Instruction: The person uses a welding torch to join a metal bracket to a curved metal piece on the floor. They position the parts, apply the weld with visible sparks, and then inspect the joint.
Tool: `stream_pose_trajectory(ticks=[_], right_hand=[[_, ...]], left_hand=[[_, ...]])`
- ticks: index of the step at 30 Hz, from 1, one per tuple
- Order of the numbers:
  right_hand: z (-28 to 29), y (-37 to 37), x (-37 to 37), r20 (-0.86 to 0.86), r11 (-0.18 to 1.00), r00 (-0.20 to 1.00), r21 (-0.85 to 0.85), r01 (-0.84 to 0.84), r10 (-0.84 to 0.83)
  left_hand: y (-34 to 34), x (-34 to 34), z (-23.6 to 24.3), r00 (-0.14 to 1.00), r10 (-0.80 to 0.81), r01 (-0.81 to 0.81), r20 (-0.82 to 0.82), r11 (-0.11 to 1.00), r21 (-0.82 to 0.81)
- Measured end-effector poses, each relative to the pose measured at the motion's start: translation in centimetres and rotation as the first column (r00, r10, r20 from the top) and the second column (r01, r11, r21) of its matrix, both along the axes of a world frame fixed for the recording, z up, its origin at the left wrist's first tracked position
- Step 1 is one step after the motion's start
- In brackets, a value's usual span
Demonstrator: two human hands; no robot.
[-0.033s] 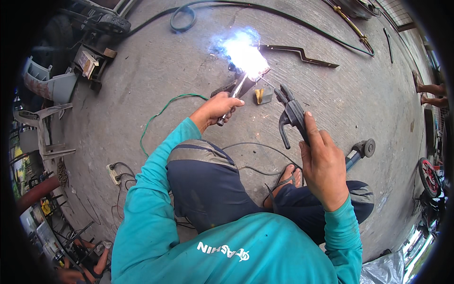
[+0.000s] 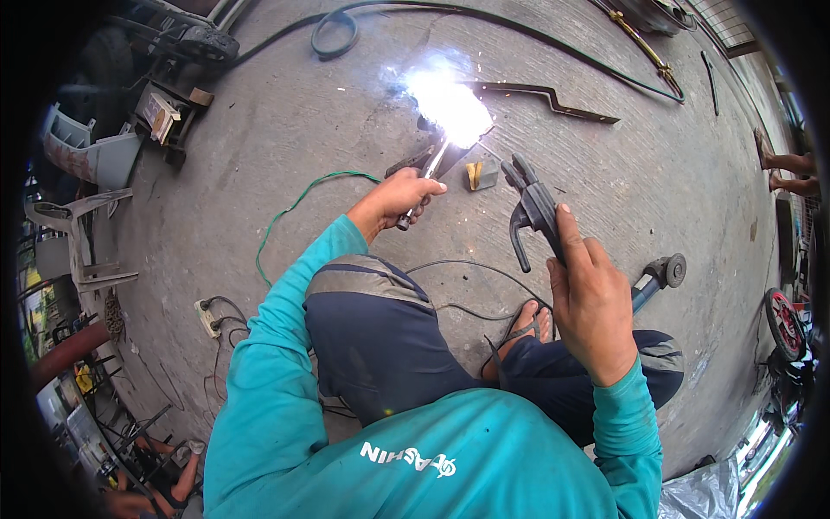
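My right hand point(image 2: 595, 303) is wrapped round the grip of a black welding electrode holder point(image 2: 538, 208). A thin electrode point(image 2: 490, 151) runs from its jaws up to a blinding white welding arc point(image 2: 448, 104). Closed round a shiny metal bar point(image 2: 437, 158) is my left hand point(image 2: 403, 197); the bar's lower end pokes out below the fingers. Its far end runs into the glare, which hides the joint and most of the workpiece. A bent dark flat metal bar point(image 2: 553, 99) extends rightward from the glare. Just below the arc lies a small grey and yellow block point(image 2: 482, 176).
An angle grinder point(image 2: 659, 278) lies right of my right hand. A green cable point(image 2: 298, 201) and a black hose point(image 2: 519, 33) cross the concrete floor. At left stand a plastic chair point(image 2: 82, 233) and a socket block point(image 2: 207, 318). Another person's feet point(image 2: 782, 173) show far right.
The arc's glow and blue haze have shrunk a little and changed shape, with sparks in different places. Both hands have stayed practically where they were.
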State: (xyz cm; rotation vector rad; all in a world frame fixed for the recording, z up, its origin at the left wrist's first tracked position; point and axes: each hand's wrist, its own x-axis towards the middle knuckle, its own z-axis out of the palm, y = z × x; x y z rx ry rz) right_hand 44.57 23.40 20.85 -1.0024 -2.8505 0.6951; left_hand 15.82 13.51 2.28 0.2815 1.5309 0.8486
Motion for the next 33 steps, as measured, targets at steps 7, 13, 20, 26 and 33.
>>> stream_pose_trajectory(ticks=[7, 13, 20, 26, 33], right_hand=[[0.5, 0.1, -0.2, -0.009, 1.0, 1.0, -0.012, 0.018, -0.018], [2.0, 0.3, 0.0, -0.057, 0.997, 0.996, -0.036, 0.074, -0.076], [2.9, 0.0, 0.1, -0.041, 0.996, 0.997, -0.068, 0.057, -0.06], [2.3, 0.0, 0.1, -0.037, 0.997, 0.997, -0.041, 0.067, -0.068], [1.3, 0.3, 0.1, -0.067, 0.998, 0.996, -0.034, 0.054, -0.056]], left_hand=[[0.5, -0.5, 1.7, 1.0, -0.026, 0.026, 0.012, 0.999, -0.027], [0.5, -0.2, 0.0, 1.0, -0.005, 0.005, -0.012, 1.0, -0.002], [0.6, -0.1, 0.2, 0.999, -0.032, 0.031, -0.013, 0.999, -0.015], [0.9, 0.1, 0.4, 1.0, -0.03, 0.03, -0.006, 0.999, -0.014], [0.7, 0.0, 0.2, 1.0, -0.026, 0.026, -0.009, 1.0, -0.012]])
